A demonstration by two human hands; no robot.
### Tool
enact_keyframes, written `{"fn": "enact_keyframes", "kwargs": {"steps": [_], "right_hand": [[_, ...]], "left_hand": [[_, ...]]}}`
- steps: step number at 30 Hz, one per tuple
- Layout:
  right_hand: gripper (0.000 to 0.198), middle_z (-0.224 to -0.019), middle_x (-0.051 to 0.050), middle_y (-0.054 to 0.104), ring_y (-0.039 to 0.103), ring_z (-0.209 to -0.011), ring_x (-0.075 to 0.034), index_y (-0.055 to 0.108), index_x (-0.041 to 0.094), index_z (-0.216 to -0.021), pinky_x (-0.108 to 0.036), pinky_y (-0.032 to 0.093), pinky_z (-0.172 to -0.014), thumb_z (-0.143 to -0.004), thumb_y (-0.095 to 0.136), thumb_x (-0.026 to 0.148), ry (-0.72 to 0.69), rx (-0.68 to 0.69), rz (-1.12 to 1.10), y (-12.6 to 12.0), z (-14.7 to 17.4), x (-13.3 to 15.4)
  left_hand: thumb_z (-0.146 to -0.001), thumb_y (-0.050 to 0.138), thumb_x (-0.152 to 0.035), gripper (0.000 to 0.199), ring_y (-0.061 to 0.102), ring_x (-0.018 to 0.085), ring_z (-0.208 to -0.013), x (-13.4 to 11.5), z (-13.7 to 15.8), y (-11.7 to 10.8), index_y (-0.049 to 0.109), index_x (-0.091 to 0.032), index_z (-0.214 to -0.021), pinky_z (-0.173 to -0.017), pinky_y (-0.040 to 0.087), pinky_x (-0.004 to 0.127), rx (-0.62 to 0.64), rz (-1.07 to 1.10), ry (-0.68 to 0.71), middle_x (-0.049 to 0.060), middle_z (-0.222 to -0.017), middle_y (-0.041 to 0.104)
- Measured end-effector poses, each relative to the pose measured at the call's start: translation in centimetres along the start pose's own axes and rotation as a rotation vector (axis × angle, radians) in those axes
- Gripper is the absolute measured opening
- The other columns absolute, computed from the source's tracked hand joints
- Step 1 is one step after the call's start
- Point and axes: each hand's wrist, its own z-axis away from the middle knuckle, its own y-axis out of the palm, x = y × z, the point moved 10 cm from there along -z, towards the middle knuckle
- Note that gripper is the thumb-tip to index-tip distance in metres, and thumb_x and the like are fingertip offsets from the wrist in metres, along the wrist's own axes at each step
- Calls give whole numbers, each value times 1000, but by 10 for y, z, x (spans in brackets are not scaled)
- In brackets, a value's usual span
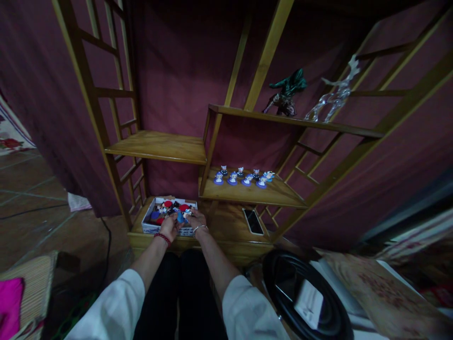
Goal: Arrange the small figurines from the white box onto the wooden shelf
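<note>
A shallow white box [146,224] with several small figurines stands at the left of the lowest shelf. Over its front part, my left hand [170,226] and my right hand [197,220] come close together. Between their fingertips is a small blue-and-white figurine [180,217]. Both hands look closed on it, though its details are too small to make out. Red-topped figurines [167,204] lie in the box behind my fingers. Two rows of small figurines [232,178], the front ones on purple bases, stand on the shelf to the right.
A phone [253,221] lies on the lowest shelf at right. Above, a green-hooded figure [288,92] and a clear deer figurine [334,97] stand on the upper shelf [247,113]. A bare wooden shelf [159,145] juts out over the box. Coiled black hose [271,283] sits at lower right.
</note>
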Motion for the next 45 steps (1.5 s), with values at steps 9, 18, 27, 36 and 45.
{"fn": "enact_keyframes", "kwargs": {"steps": [9, 18, 27, 36, 45], "right_hand": [[37, -87, -5, 66, 60, -80, -18, 62, 14, -85, -28, 47, -72, -49, 64, 25, 30, 17, -114, -2, 8, 6], [33, -86, -3, 66, 59, -81, -18, 62, 15, -80, -27, 47, -70, -49, 63, 23, 50, 33, -147, -1, 14, 14], [33, -82, -1, 65, 59, -78, -17, 62, 16, -81, -25, 47, -64, -50, 61, 27, 74, 12, -135, -5, 21, 20], [36, -77, -3, 65, 58, -71, -16, 61, 13, -85, -26, 47, -60, -51, 62, 28, 23, -47, -157, -13, 20, 25], [36, -76, -2, 64, 57, -64, -13, 62, 13, -83, -24, 46, -55, -52, 62, 33, -17, -76, -221, -17, 17, 21]], "left_hand": [[-76, 45, -12, 13, 55, 10, -58, -3, 12, 7, 56, -16, -82, -61, 47, 24, 42, 42, -6, 0, -66, 59], [-74, 46, -9, 21, 57, 9, -58, -7, 18, 11, 56, -16, -91, -63, 49, 25, 52, 68, 6, 1, -70, 60], [-74, 47, -7, 8, 57, 11, -56, -7, 20, 6, 52, -13, -71, -62, 52, 29, 35, 109, -3, 2, -62, 58], [-74, 51, -9, 3, 60, 15, -63, -5, 22, 10, 54, -10, -76, -63, 53, 31, 58, 165, -19, 6, -69, 62], [-77, 49, -11, 6, 61, 16, -66, -8, 21, 11, 54, -10, -75, -65, 54, 32, 67, 240, -1, 7, -70, 62]]}}
